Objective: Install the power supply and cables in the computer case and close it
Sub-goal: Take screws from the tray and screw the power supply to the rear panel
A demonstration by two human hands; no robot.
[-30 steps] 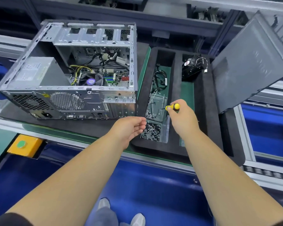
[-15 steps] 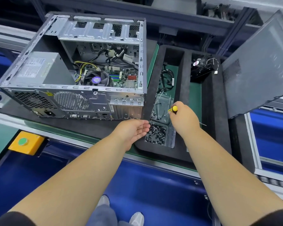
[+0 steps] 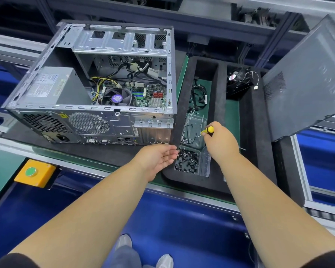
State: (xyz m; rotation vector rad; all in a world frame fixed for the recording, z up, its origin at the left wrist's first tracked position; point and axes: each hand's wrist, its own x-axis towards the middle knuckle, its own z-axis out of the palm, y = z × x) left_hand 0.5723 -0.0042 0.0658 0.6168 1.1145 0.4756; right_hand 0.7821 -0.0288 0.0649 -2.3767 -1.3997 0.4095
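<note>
Meanwhile, a screwdriver (image 3: 208,130) is gripped in the right hand (image 3: 219,142) over loose screws (image 3: 187,158), the left hand (image 3: 157,158) held open; the rigid side panel (image 3: 306,78), propped right of the open computer case (image 3: 97,84), is best lifted by its edges.

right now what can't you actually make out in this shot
- Screwdriver, head view: only the yellow handle end shows; the right hand covers the rest.
- Power supply label: print too small to read.
- Side panel: right part cut off by the frame edge.
- Left hand: cupped palm shows nothing, though a screw would be too small to tell.
</note>
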